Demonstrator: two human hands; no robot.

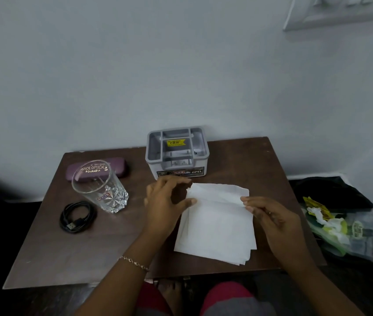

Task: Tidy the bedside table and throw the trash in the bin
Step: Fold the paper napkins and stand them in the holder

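A stack of white paper tissues (217, 226) lies on the dark brown bedside table (89, 258), right of centre. My left hand (165, 201) pinches the top tissue's far left corner. At the tissue's far right edge, my right hand (269, 215) grips it between thumb and fingers. The top sheet is lifted and folded along its far edge. On the floor to the table's right stands a black-lined bin (340, 190) holding wrappers and crumpled paper.
A grey plastic organiser box (177, 153) stands at the table's back edge by the wall. A clear glass tumbler (100, 187) stands at the left, a purple spectacle case (117, 166) behind it, and a coiled black USB cable (77, 217) in front.
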